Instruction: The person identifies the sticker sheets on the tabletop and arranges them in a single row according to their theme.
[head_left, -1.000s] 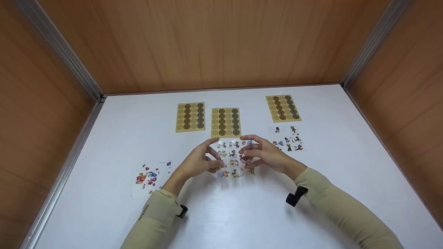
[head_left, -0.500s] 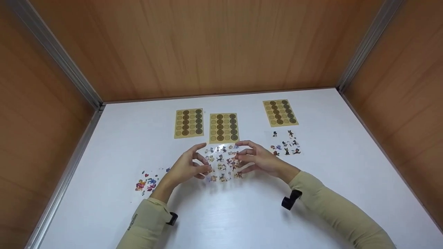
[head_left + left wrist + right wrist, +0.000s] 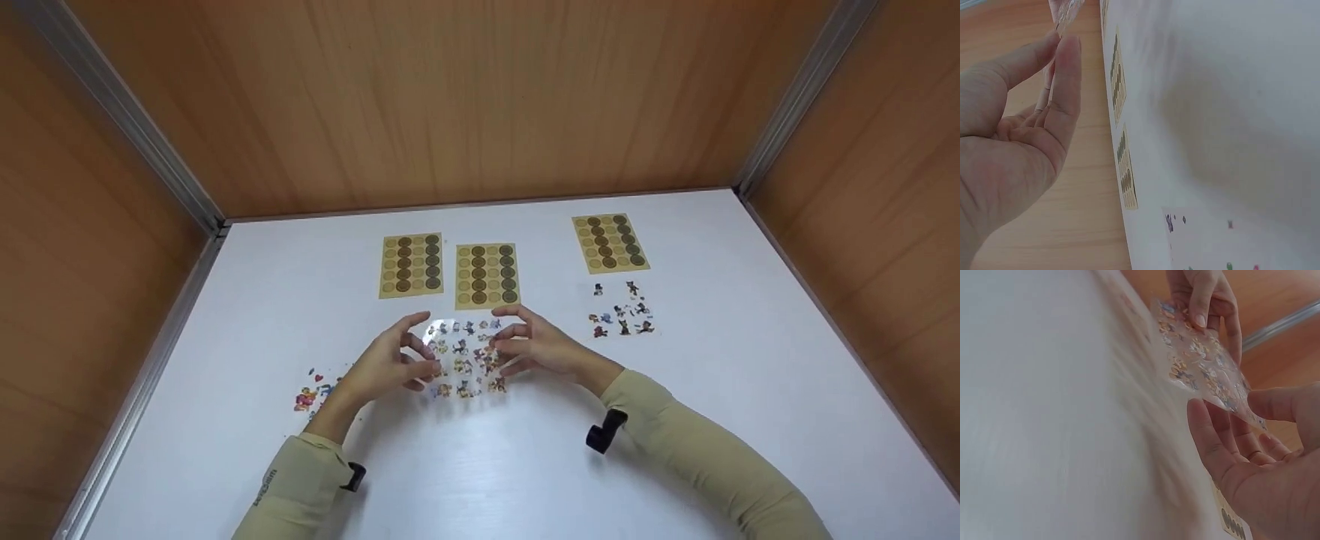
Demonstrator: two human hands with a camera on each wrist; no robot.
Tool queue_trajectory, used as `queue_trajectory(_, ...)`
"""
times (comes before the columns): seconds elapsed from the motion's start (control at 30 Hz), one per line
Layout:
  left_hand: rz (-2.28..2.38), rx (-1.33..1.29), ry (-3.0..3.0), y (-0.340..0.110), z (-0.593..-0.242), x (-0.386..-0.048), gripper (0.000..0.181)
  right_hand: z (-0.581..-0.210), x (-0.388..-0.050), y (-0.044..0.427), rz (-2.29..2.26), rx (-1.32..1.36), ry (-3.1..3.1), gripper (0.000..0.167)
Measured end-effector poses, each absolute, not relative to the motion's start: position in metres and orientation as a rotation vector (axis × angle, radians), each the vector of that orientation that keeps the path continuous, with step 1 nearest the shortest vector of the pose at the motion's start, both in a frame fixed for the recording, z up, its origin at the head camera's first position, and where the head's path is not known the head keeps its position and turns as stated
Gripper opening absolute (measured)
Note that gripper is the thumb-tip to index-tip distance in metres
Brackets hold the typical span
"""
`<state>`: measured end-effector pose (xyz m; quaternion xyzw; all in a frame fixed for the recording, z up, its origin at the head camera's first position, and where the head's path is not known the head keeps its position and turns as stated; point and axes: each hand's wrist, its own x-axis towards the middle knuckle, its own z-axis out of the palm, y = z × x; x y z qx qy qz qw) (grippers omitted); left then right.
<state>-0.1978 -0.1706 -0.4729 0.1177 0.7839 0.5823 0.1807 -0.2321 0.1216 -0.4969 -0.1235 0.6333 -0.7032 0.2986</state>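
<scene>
A clear sheet with small cartoon stickers is held above the table between both hands. The left hand pinches its left edge between thumb and fingers; in the left wrist view the left hand shows thumb and fingertip meeting on the sheet's edge. At the opposite edge is the right hand, its thumb over the sheet and fingers behind. The right wrist view shows the sticker sheet tilted, gripped by the right hand, with the left hand at the far edge.
Three tan sheets of round stickers lie toward the back: left, middle and right. A clear sticker sheet lies on the right, another on the left, partly behind the left arm. Wooden walls enclose the table.
Both hands have moved left across the table with the clear sheet between them. The left forearm now covers more of the left sticker sheet. The view has also shifted slightly.
</scene>
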Motion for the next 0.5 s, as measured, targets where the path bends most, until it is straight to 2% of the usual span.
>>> queue_trajectory(0.23,1.559,0.234,2.296,-0.187,-0.487,-0.195,0.086,-0.505,-0.230,0.094,-1.774,-0.387,1.840,0.065)
queue_trajectory(0.5,1.457,0.076,2.392,-0.210,-0.503,-0.183,0.084,-0.510,-0.218,0.073,-1.430,-0.753,2.170,0.066)
